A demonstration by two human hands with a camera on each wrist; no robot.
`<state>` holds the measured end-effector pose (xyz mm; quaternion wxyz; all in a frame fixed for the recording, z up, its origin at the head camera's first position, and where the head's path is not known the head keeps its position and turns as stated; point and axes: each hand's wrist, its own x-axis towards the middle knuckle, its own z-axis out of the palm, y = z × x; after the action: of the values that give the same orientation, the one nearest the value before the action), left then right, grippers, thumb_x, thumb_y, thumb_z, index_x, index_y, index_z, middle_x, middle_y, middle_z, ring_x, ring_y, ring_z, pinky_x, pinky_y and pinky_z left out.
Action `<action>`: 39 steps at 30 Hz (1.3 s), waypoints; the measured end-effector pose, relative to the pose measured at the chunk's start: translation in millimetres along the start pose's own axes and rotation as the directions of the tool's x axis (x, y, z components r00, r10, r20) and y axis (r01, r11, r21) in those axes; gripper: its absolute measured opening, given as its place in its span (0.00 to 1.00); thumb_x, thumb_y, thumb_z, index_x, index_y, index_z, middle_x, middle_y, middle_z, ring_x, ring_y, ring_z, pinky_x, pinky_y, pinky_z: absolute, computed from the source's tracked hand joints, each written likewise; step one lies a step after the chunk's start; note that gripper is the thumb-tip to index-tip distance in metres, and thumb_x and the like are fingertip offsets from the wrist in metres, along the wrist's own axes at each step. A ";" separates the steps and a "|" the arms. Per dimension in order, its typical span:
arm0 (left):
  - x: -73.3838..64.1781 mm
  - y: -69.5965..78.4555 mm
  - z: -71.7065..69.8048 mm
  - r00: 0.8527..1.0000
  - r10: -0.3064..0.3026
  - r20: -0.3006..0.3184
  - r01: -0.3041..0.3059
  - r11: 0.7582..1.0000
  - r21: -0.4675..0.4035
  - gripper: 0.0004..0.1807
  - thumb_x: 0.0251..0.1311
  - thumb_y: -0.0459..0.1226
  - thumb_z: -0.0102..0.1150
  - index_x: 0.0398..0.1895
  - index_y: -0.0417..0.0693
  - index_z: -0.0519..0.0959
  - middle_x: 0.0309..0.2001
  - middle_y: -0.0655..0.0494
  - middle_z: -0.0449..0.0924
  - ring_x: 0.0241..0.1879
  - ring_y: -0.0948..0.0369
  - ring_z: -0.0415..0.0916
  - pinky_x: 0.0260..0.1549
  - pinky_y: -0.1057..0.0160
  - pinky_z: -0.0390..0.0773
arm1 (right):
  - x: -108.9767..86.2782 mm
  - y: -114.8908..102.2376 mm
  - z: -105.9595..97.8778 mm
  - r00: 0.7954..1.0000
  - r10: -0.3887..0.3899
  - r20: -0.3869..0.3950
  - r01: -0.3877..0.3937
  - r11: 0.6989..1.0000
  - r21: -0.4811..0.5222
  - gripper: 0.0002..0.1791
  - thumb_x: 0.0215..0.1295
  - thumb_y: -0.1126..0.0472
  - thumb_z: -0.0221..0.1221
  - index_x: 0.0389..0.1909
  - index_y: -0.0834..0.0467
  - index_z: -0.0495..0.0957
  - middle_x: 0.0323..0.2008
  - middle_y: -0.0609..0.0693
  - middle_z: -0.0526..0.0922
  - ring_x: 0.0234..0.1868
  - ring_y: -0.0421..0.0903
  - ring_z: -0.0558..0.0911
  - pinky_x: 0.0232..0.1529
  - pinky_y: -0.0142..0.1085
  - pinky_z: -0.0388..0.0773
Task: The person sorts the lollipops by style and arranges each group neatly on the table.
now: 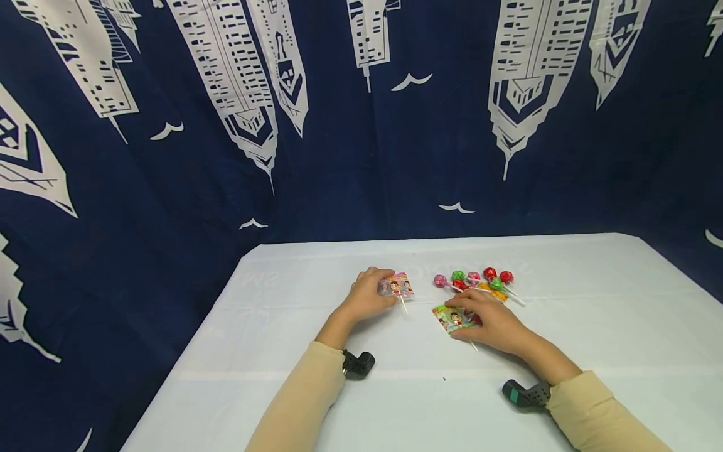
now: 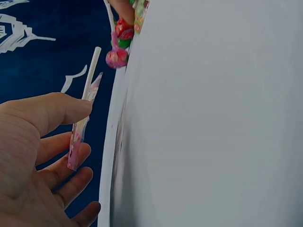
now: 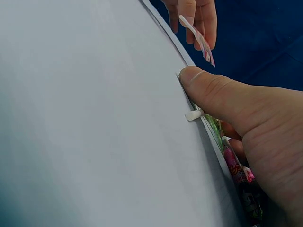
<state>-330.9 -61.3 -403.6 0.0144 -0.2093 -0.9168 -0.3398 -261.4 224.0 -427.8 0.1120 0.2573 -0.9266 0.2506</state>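
Observation:
My left hand (image 1: 366,298) pinches a flat lollipop in a pink printed wrapper (image 1: 398,284), its white stick pointing toward me. In the left wrist view, the thumb and index finger grip this pink lollipop (image 2: 77,146) while the other fingers are loosely bent. To the right, my right hand (image 1: 497,323) holds a lollipop in a green printed wrapper (image 1: 450,319) between thumb and fingers, low over the table. Its stick shows below the thumb, and the right wrist view shows only a strip of the green wrapper (image 3: 214,124). Beyond that hand lies a group of round lollipops (image 1: 490,274).
The group holds several red, green and pink balls on white sticks, with a yellow wrapper (image 1: 498,294) among them. All lie on a white-covered table (image 1: 271,376). Behind its far edge hangs a dark blue cloth (image 1: 361,176) printed with white buildings. A black camera sits at each wrist.

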 end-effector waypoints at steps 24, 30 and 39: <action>-23.8 -55.1 -46.3 0.998 -0.060 -0.005 0.060 0.998 -0.009 0.33 0.56 0.38 0.69 0.68 0.45 0.73 0.65 0.46 0.73 0.67 0.46 0.67 0.69 0.45 0.65 | -1.7 1.6 1.0 1.000 -0.004 -0.005 0.004 1.000 0.005 0.30 0.54 0.46 0.72 0.58 0.53 0.81 0.55 0.52 0.80 0.60 0.60 0.76 0.58 0.61 0.74; -28.5 -64.3 -55.9 0.997 -0.077 -0.006 0.077 0.997 -0.012 0.33 0.57 0.37 0.68 0.68 0.46 0.72 0.67 0.46 0.73 0.69 0.45 0.66 0.70 0.43 0.64 | -1.5 1.6 0.7 1.000 -0.001 -0.006 0.001 1.000 0.008 0.30 0.54 0.46 0.73 0.58 0.52 0.81 0.56 0.52 0.80 0.60 0.59 0.76 0.57 0.61 0.74; -34.4 -77.2 -59.1 0.995 -0.096 -0.022 0.094 0.994 -0.054 0.32 0.58 0.36 0.66 0.68 0.45 0.73 0.67 0.45 0.73 0.71 0.46 0.66 0.71 0.44 0.62 | -2.4 1.1 0.8 1.000 0.006 -0.006 -0.006 1.000 0.004 0.30 0.54 0.46 0.73 0.58 0.52 0.81 0.56 0.52 0.80 0.61 0.59 0.75 0.59 0.61 0.73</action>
<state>-336.8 -163.9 -411.7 0.0039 -0.1615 -0.9161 -0.3670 -260.0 225.4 -429.7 0.1133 0.2542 -0.9264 0.2536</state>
